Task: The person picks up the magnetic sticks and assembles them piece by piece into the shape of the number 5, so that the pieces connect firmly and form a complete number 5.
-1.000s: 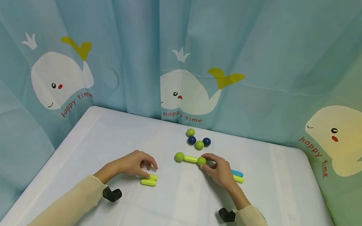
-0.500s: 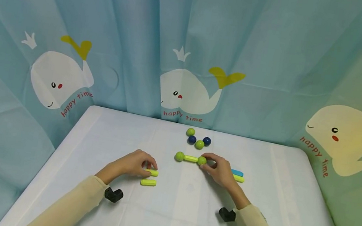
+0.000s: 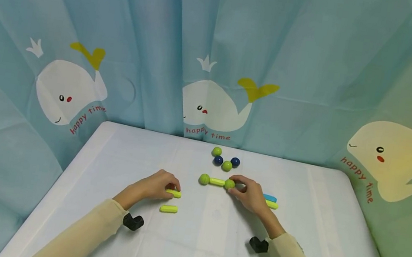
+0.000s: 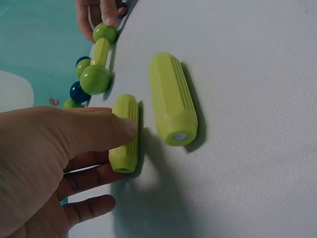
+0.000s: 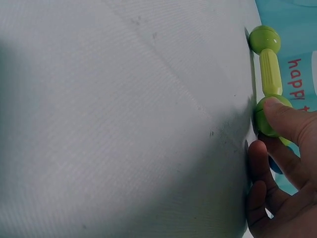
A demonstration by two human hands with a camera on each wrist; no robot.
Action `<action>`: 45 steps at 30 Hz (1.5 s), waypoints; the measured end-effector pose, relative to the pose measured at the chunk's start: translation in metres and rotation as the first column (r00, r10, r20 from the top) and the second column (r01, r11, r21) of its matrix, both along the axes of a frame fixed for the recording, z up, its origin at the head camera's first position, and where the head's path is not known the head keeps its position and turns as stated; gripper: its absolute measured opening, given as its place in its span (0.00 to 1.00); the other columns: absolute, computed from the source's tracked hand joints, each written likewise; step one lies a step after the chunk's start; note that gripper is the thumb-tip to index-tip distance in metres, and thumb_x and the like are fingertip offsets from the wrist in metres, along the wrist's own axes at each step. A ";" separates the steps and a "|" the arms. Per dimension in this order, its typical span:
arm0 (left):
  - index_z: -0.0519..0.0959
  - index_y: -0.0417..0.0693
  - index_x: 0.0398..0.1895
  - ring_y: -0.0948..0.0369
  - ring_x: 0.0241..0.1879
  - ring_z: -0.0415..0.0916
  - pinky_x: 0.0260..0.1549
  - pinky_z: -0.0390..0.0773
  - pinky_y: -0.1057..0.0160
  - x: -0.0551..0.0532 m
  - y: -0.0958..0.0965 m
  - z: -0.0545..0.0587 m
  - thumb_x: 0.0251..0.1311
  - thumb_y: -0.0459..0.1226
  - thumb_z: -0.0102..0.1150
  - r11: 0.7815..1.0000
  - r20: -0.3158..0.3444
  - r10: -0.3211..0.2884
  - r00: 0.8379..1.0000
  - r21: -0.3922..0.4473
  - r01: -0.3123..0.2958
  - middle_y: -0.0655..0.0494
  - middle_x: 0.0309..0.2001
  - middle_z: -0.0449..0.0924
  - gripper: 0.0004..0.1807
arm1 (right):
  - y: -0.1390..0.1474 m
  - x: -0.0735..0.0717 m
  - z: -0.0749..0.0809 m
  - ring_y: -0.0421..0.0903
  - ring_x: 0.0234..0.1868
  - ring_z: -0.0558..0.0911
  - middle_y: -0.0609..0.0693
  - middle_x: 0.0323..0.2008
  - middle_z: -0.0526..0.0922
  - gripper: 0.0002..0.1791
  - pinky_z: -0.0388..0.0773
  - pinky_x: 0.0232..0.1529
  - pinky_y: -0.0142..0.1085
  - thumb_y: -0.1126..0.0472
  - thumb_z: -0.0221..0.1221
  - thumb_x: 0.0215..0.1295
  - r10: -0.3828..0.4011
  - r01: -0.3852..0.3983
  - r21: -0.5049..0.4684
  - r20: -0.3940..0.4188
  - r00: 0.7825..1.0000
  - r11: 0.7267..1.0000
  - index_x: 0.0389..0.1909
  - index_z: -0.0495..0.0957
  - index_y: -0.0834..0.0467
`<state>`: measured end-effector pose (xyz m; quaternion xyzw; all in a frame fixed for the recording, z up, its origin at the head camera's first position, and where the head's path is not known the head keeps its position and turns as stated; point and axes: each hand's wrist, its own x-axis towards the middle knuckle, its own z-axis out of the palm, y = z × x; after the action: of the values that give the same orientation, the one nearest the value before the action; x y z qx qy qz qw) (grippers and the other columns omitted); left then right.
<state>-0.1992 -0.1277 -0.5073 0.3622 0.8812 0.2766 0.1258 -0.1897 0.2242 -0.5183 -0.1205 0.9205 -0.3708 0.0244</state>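
Observation:
My left hand point(image 3: 157, 184) pinches a short yellow-green ribbed rod point(image 4: 124, 144) between thumb and fingers, low over the table. A second yellow-green rod point(image 4: 173, 101), with a silvery disc in its end, lies just in front of it on the white cloth. With thumb and fingers my right hand point(image 3: 249, 194) holds the green ball point(image 5: 266, 116) at the right end of a dumbbell-shaped piece. That piece joins two green balls by a yellow-green rod point(image 3: 217, 182); its other ball point(image 3: 204, 179) is at the left end.
Two loose green balls point(image 3: 226, 165) and two dark blue balls point(image 3: 235, 162) sit in a cluster behind the dumbbell shape. Partly behind my right hand lie a blue rod point(image 3: 269, 198) and another yellow-green rod point(image 3: 272, 205). A whale-print curtain point(image 3: 150, 72) hangs behind the table.
My left hand has taken one rod from beside the other and carried it slightly away from me, widening the gap between them. My right hand stays on the green ball.

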 end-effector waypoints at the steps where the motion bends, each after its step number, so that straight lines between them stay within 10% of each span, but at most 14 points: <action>1: 0.87 0.47 0.43 0.66 0.35 0.76 0.40 0.78 0.65 0.000 0.001 0.000 0.59 0.29 0.69 1.000 -0.001 -0.001 1.000 -0.004 0.001 0.60 0.37 0.84 0.09 | 0.000 0.000 0.000 0.49 0.41 0.83 0.57 0.55 0.85 0.20 0.82 0.44 0.47 0.62 0.69 0.67 0.003 -0.003 0.001 -0.001 1.000 1.000 0.59 0.82 0.58; 32: 0.88 0.46 0.39 0.63 0.34 0.78 0.37 0.78 0.62 0.003 0.018 0.004 0.57 0.28 0.72 0.985 -0.056 0.170 0.984 0.031 -0.168 0.59 0.35 0.86 0.09 | -0.001 0.001 -0.001 0.49 0.41 0.84 0.55 0.53 0.86 0.19 0.82 0.43 0.45 0.63 0.70 0.65 -0.002 0.002 0.014 -0.010 1.000 1.000 0.57 0.82 0.56; 45: 0.89 0.44 0.43 0.63 0.35 0.83 0.37 0.82 0.65 0.000 0.031 0.002 0.57 0.32 0.74 0.869 0.202 0.338 0.919 0.307 -0.387 0.55 0.38 0.88 0.10 | -0.001 0.000 -0.001 0.47 0.39 0.83 0.54 0.53 0.86 0.20 0.82 0.41 0.42 0.61 0.70 0.65 -0.013 0.013 0.016 0.003 1.000 1.000 0.57 0.82 0.57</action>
<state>-0.1991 -0.0968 -0.5055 0.1857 0.8608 0.4687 0.0694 -0.1895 0.2234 -0.5191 -0.1140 0.9242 -0.3636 0.0243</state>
